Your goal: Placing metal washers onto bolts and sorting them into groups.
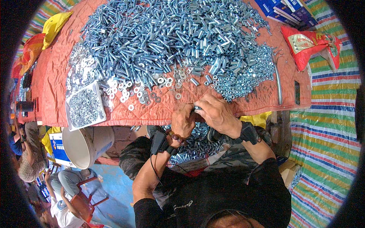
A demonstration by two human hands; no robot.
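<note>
My left hand point(183, 121) and my right hand point(217, 115) meet at the front edge of the table, both with fingers closed. A small dark metal piece point(197, 108), perhaps part of an anchor bolt, shows at my right fingertips. My left fingers curl beside it, and what they hold is hidden. Beyond my hands lies a big heap of metal bolts and sleeves point(171, 34). Flat washers point(142, 95) are scattered at its near left, and small nuts point(239, 85) are piled at its right. More bolts point(197, 142) lie below the table edge, under my hands.
A white tray of spring washers point(102, 110) sits at the table's front left, above a white bucket point(78, 148). A red bag point(300, 45) and blue boxes point(285, 11) are at the right. A bent metal rod point(278, 85) lies on the red cloth point(53, 91). Another person point(66, 197) sits lower left.
</note>
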